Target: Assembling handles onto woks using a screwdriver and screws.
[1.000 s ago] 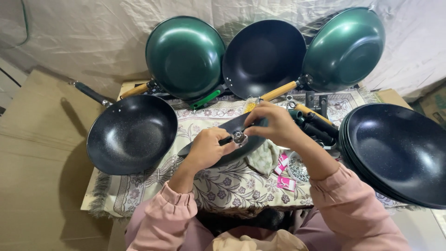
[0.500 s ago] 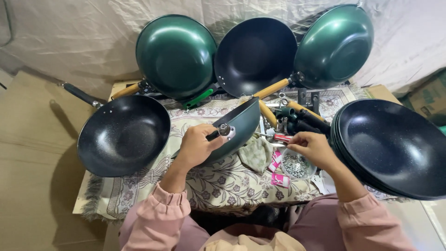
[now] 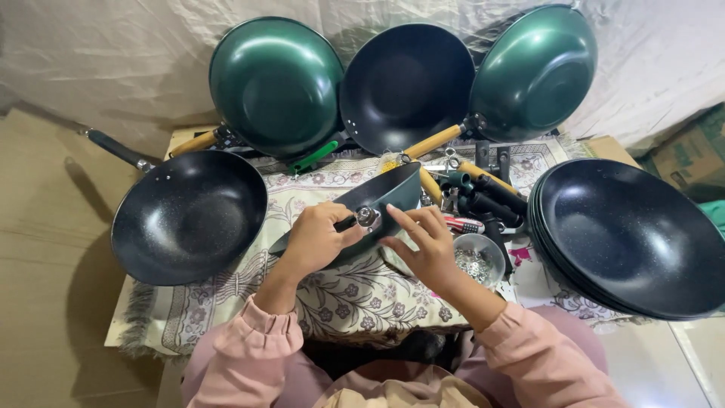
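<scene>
The dark wok has no handle yet; the left hand pinches its metal fitting, the right hand rests spread beside it.

Work surface heavily obstructed: a dark speckled wok blocks the left side, a stack of black pans blocks the right, and three woks stood on edge along the back (green, black, green) close off the far side against the draped sheet. Between the tilted pan at centre and the right stack, passage is narrowed by loose black handles and a small bowl of screws. Open room shows only on the patterned cloth at the near edge, beneath both forearms, and on a narrow strip between the left wok and the tilted pan.
</scene>
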